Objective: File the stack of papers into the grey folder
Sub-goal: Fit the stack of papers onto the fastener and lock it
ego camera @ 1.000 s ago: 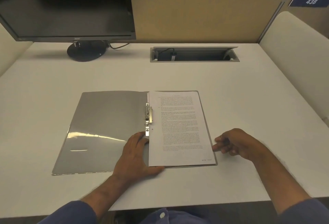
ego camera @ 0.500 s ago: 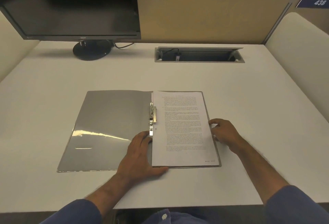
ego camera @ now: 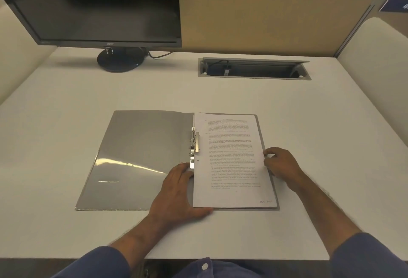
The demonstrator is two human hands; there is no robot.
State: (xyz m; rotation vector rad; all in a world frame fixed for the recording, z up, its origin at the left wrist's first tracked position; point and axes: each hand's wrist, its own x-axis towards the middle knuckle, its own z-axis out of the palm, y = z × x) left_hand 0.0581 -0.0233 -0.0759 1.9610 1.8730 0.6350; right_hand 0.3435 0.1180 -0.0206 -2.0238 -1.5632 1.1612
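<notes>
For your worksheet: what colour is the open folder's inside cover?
Grey, glossy; head view.

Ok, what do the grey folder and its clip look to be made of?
The grey folder looks like glossy plastic, or coated card: a bright streak of glare crosses its open left cover. The clip along the spine looks like polished metal, silvery with sharp highlights. The papers are plain matt white sheets.

The left hand (ego camera: 176, 191) lay flat, palm down, fingers spread, thumb stretched to the right. The right hand (ego camera: 280, 164) rested with fingers curled inward. Both forearms were bare below blue sleeves (ego camera: 366, 258).
</notes>
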